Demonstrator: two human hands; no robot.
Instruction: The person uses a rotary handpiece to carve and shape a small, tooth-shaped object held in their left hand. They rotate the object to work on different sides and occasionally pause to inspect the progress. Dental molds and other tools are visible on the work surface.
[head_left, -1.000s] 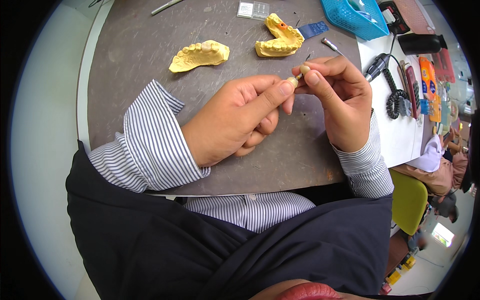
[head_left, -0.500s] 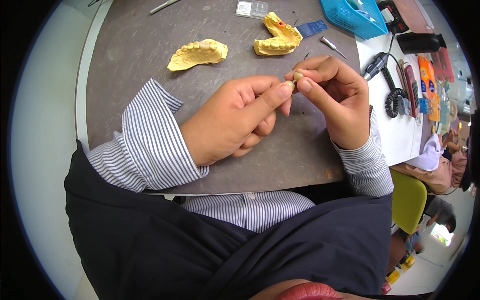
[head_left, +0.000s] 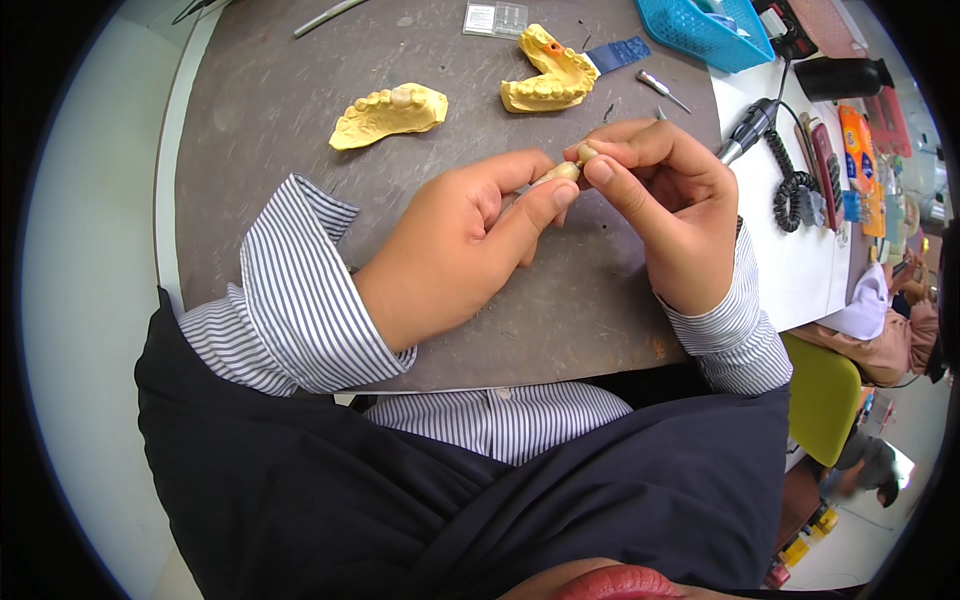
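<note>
My two hands meet over the grey-brown table (head_left: 560, 330), fingertips almost touching. My left hand (head_left: 470, 235) is closed, pinching a small cream tooth-coloured piece (head_left: 565, 171) between thumb and fingers. Beside it, the thumb and index finger of my right hand (head_left: 675, 200) grip a rounded tooth-coloured dental crown (head_left: 586, 152). Whether the two pieces are joined I cannot tell. Beyond my hands lies a yellow dental cast (head_left: 385, 122) with a row of teeth. A second, curved yellow cast (head_left: 545, 92) has an orange-red spot, and a blue strip (head_left: 620, 54) lies against it.
A small screwdriver (head_left: 662, 91) lies right of the curved cast. At the far edge are a clear plastic case (head_left: 512, 20) and a metal tool (head_left: 328, 17). To the right stand a blue basket (head_left: 705, 35), a corded handpiece (head_left: 750, 130) and a black bottle (head_left: 845, 82). People sit farther right.
My left fingers have shifted, so more of the cream piece shows. Both held pieces sit slightly farther left. The casts appear a little lower and left in the view.
</note>
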